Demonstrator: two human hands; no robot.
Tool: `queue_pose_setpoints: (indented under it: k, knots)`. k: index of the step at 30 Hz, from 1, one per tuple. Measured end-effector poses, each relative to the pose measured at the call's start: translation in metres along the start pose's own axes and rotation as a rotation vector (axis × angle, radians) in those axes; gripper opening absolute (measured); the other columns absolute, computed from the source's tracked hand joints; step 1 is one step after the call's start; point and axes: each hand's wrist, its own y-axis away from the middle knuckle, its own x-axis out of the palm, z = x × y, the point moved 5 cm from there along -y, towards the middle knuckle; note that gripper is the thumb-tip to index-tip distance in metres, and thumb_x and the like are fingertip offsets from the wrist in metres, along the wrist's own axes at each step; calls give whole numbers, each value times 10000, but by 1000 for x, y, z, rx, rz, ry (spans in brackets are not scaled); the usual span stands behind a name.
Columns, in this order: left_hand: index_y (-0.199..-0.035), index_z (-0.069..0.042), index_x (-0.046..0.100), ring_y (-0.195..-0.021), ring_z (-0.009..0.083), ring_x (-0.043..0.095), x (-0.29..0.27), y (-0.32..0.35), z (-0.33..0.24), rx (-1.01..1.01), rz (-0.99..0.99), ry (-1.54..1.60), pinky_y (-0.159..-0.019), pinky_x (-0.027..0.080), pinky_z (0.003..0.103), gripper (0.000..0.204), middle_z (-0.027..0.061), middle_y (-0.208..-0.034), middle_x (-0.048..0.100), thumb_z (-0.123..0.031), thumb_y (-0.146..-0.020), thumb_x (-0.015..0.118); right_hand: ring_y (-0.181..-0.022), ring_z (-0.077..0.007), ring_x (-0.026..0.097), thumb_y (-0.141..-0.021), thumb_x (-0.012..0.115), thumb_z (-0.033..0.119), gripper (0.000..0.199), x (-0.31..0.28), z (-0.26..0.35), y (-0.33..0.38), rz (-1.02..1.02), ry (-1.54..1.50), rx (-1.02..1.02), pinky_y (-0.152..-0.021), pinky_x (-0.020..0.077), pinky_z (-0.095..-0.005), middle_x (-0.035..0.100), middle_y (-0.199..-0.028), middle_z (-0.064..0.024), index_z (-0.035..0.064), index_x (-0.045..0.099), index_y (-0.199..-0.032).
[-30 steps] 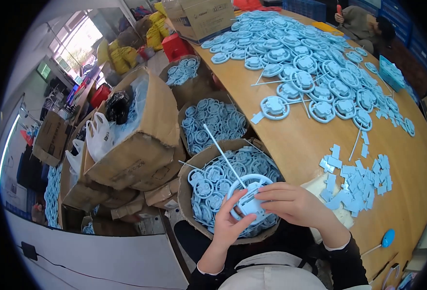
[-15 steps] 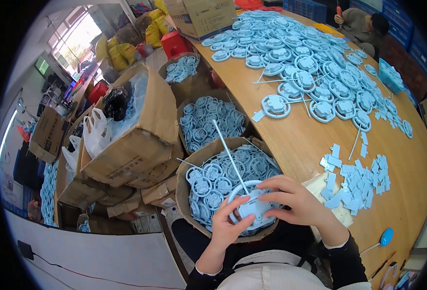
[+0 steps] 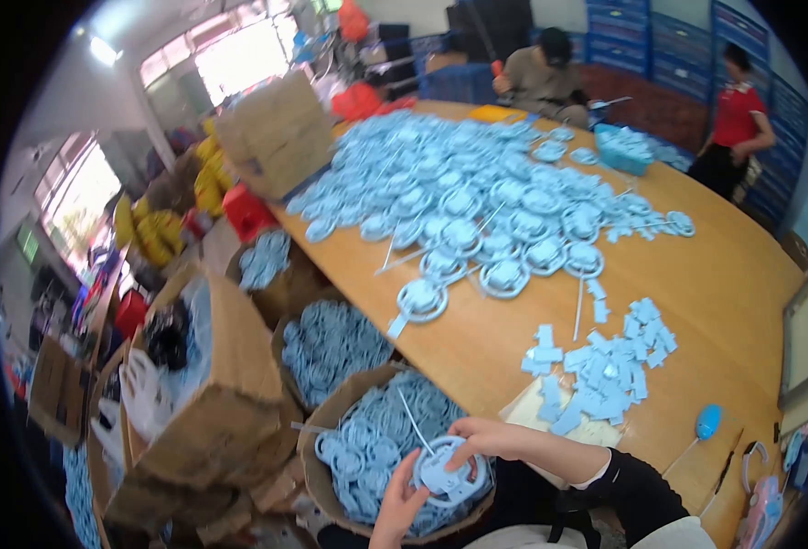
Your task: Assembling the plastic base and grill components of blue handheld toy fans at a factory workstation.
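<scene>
A light blue round plastic part (image 3: 440, 478), ring-shaped with a flat plate across its middle, is held between my two hands. A thin pale rod slants up from it. My left hand (image 3: 400, 501) closes on its left edge, thumb along the rim. My right hand (image 3: 484, 439) grips it from the upper right, fingers bent over the plate and rim. Below the part stands an open cardboard box (image 3: 315, 476), filled with similar blue parts (image 3: 367, 439).
The wooden table (image 3: 696, 274) carries a big heap of blue round parts (image 3: 477, 201) and a smaller pile of flat blue pieces (image 3: 605, 375). More cardboard boxes (image 3: 230, 403) stand on the left. One person (image 3: 545, 78) sits across the table; another (image 3: 740, 119) stands at right.
The view has lifted, so more of the room and a standing person in red show. Both hands still hold the part; my right fingers are now bent closer over it.
</scene>
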Motion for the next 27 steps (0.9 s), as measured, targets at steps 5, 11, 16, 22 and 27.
queue_pose_setpoints:
  k: [5, 11, 16, 22, 27]
  knots:
    - [-1203, -1, 421, -970, 221, 537, -50, 3, 57, -244, -104, -81, -795, 457, 317, 418, 139, -1170, 475, -184, -843, 526, -667, -162, 584, -661, 669, 146, 351, -88, 40, 26, -214, -299, -59, -578, 491, -287, 591, -819, -96, -19, 555, -949]
    - [-1215, -16, 419, -959, 225, 542, -84, 2, 95, -349, -162, -85, -777, 467, 329, 425, 135, -1156, 482, -195, -844, 522, -1175, -301, 354, -632, 750, 258, 1021, -273, 181, 39, -1061, -391, -622, -951, 295, -455, 347, -1241, -282, -64, 49, -1302]
    - [-1221, -33, 419, -956, 234, 543, -91, -42, 138, -419, -34, -364, -765, 469, 342, 425, 132, -1128, 505, -202, -842, 514, -979, -279, 503, -683, 673, 350, 580, -349, 149, 3, -1028, 389, -420, -830, 390, -446, 557, -1029, -154, 39, 484, -1134]
    - [-1190, -47, 452, -924, 257, 551, -218, -10, 357, -340, 155, -1163, -753, 463, 380, 380, 147, -1101, 523, -184, -837, 486, -994, -285, 487, -658, 678, 415, 641, -201, 66, 18, -713, 846, -193, -805, 408, -363, 480, -1141, -177, -2, 478, -1102]
    - [-1164, -58, 481, -897, 277, 559, -211, -23, 411, -207, 302, -1845, -743, 458, 412, 350, 159, -1079, 538, -169, -833, 463, -1002, -329, 476, -596, 727, 348, 684, -150, 21, 112, -674, 1154, 247, -818, 420, -400, 467, -1095, -171, 106, 447, -1171]
